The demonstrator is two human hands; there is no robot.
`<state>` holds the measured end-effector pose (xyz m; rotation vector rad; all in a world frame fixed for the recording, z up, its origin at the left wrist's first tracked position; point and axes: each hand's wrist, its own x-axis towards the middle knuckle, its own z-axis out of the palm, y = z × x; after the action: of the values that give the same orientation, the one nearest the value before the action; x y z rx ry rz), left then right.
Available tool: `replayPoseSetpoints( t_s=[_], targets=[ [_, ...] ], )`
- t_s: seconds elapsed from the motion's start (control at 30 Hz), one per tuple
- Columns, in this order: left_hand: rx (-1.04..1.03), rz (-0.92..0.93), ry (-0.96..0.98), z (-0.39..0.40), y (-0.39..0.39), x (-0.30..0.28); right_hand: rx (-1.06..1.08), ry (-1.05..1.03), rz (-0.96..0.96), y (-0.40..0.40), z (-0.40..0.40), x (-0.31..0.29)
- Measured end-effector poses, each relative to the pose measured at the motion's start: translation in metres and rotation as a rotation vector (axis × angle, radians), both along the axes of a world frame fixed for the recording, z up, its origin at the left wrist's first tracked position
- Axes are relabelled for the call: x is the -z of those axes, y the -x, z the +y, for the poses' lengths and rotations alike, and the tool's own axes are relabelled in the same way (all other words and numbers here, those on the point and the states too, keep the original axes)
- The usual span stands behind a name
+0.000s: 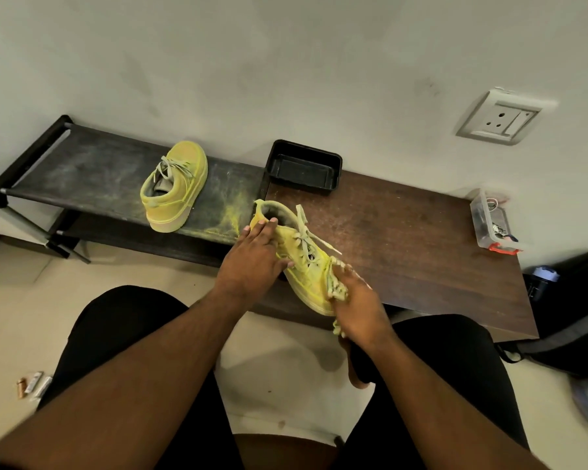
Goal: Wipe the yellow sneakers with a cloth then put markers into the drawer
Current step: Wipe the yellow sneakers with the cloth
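Fingers (269,232) grip sneaker (299,262); right hand (357,310) presses cloth (336,286).

Matt suede sneakers (175,186), wood tabletop (404,239)

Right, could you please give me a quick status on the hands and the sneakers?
Left hand holds sneaker at the heel. Right hand presses cloth on its toe. Second sneaker sits on rack. Nothing blocking.
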<state>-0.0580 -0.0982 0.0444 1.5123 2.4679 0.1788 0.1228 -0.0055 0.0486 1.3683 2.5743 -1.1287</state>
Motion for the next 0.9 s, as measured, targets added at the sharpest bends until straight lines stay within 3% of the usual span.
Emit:
replayPoseSetpoints(
  t_s=[0.2,0.5,0.7,0.9],
  targets=[
    [-0.034,-0.057,-0.037,0.006,0.003,0.004,-0.36,-0.153,-0.144,0.004,-0.012,-0.004],
    [-0.05,-0.042,-0.065,0.008,0.002,0.009,-0.548,-0.358,-0.316,0.008,-0.003,-0.019],
    [-0.038,-0.049,-0.047,0.01,0.003,0.007,-0.51,-0.43,-0.242,0.022,0.002,-0.01],
    [-0.054,-0.057,-0.042,0.01,0.004,0.01,-0.602,-0.425,-0.209,0.006,0.002,-0.016]
  ],
)
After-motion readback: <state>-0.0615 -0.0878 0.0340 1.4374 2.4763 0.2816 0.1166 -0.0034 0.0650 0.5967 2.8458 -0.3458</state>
